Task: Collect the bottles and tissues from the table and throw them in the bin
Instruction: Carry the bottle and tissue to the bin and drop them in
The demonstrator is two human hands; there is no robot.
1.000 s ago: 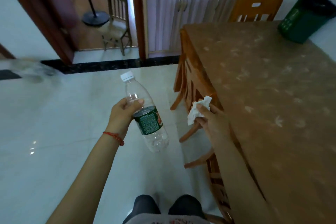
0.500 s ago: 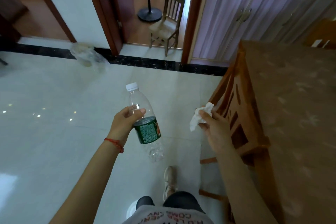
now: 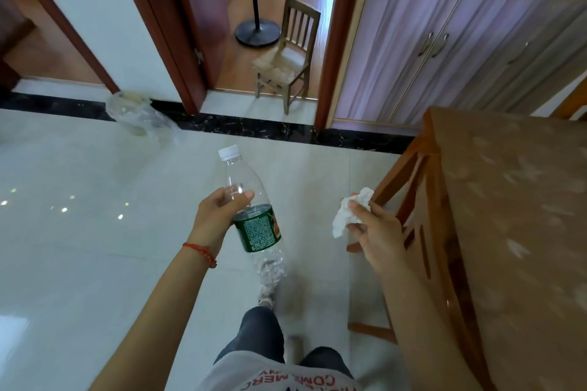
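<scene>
My left hand [image 3: 219, 216] grips a clear plastic bottle [image 3: 254, 219] with a white cap and a green label, held over the white floor with the cap pointing away from me. My right hand [image 3: 378, 232] pinches a crumpled white tissue [image 3: 347, 211] beside the table's left edge. The table [image 3: 514, 216], under a brown patterned cloth, fills the right side of the view. A bin lined with a clear plastic bag [image 3: 136, 113] stands on the floor at the far left by the wall.
A wooden chair [image 3: 409, 206] is tucked against the table's left side. A small wooden chair [image 3: 286, 57] and a black lamp base [image 3: 257, 32] stand in the doorway ahead. A purple-doored cabinet [image 3: 444, 51] lines the far right wall. Glossy white floor lies between me and the bin.
The view has swung left and forward away from the table. The bin with the clear bag has come into clearer view. Both hands keep their hold on the bottle and tissue.
</scene>
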